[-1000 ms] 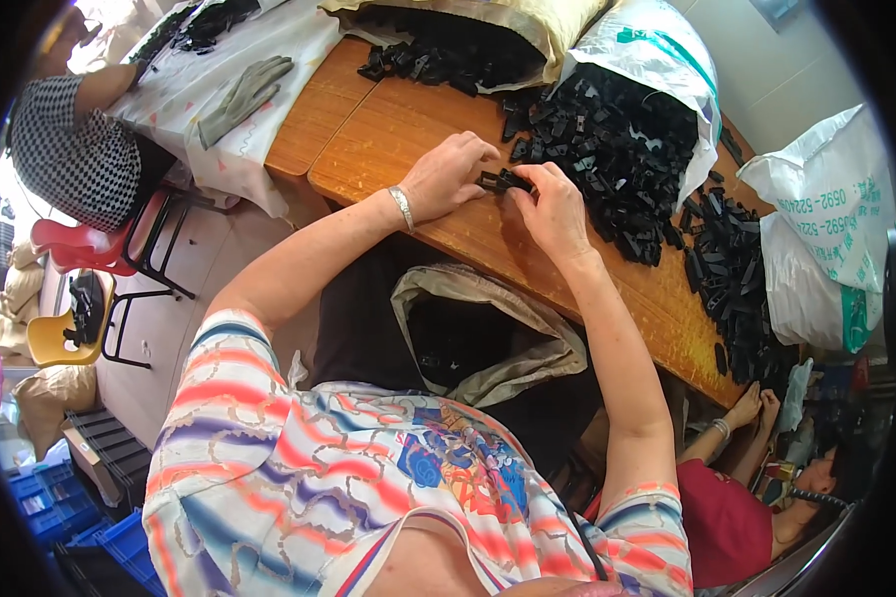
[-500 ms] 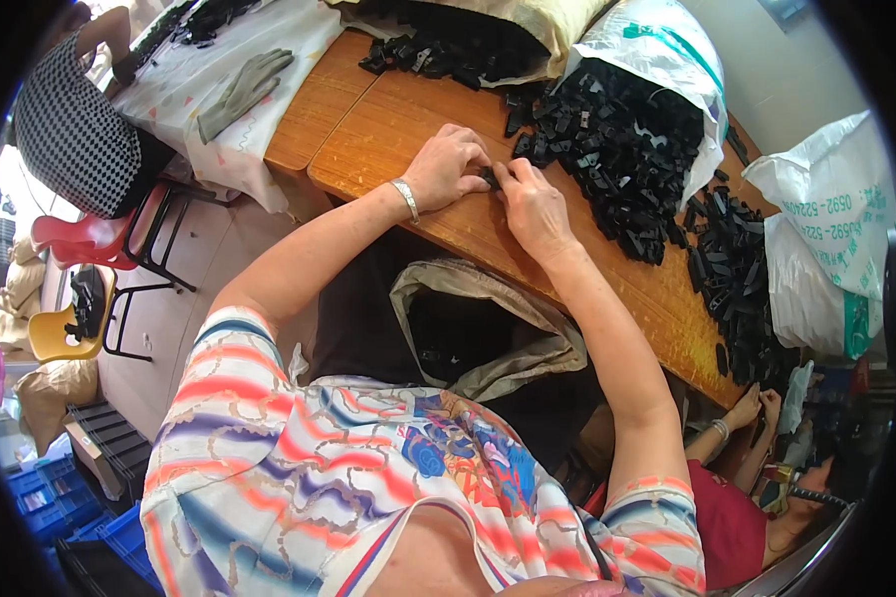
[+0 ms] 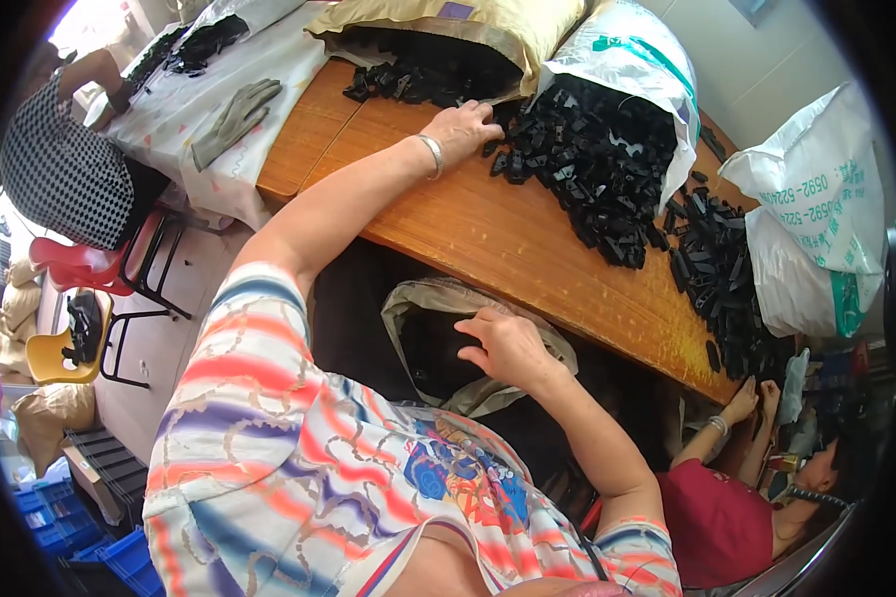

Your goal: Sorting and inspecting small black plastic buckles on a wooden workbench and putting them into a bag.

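Note:
My left hand [image 3: 461,132] reaches across the wooden table to the edge of a heap of small black plastic parts [image 3: 607,164]. Its fingers are stretched out at the nearest pieces, and nothing shows in its grip. Below the table edge, my right hand [image 3: 513,348] hangs over an open beige sack [image 3: 405,303] with a dark inside. Thumb and fingers there are spread, and I see nothing between them. The heap spills from a white woven bag [image 3: 622,50] lying on its side.
A yellowish sack [image 3: 528,30] holds more black parts at the back. At right, another pile [image 3: 712,269] lies by a white bag [image 3: 816,269]. A co-worker in red [image 3: 717,517] works beyond it. A grey glove [image 3: 234,124] rests on the covered table at left.
My hands were together at the table edge over a small dark part. Now the left has moved up to the heap, and the right has dropped over the sack and opened.

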Demonstrator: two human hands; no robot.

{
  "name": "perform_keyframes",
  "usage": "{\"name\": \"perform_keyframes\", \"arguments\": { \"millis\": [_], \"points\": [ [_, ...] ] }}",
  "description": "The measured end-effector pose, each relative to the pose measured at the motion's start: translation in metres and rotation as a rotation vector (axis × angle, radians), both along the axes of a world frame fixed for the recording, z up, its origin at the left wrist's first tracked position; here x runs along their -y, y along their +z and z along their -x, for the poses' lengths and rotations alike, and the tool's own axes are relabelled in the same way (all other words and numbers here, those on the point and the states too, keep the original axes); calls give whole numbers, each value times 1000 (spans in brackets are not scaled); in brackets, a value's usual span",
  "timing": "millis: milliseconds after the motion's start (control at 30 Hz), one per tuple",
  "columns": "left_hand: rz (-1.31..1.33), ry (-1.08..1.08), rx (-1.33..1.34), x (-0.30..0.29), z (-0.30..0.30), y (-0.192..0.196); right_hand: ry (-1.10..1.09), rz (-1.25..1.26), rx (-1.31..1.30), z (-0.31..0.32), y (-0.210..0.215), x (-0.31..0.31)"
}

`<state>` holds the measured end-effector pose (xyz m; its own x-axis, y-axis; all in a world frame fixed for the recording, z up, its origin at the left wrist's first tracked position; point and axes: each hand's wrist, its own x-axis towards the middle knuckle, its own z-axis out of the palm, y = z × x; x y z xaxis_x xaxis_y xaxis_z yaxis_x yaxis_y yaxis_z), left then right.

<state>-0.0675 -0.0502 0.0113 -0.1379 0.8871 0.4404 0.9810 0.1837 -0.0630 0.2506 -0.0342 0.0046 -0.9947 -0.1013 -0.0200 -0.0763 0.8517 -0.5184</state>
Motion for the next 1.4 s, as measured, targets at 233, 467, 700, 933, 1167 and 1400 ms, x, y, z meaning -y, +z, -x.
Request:
{"name": "perform_keyframes", "arguments": {
  "millis": [233, 467, 700, 933, 1167, 1400],
  "points": [
    [-19, -71, 42, 9, -1, -8, -278, -60, -485, 99, 6, -59],
    [107, -74, 198, 39, -30, 7, -602, -374, -261, 186, 8, -77],
    [68, -72, 322, 48, -48, -4, -552, -316, -276, 160, 4, -84],
    [-106, -126, 442, 60, -60, -9, -542, 21, -69, 110, 10, -98],
    [-203, -70, 548, 77, -60, -17, -489, -212, -159, 97, 17, -76],
    [-171, 11, 510, 71, -63, -22, -454, -61, -401, 108, 23, -64]
  ]
}}
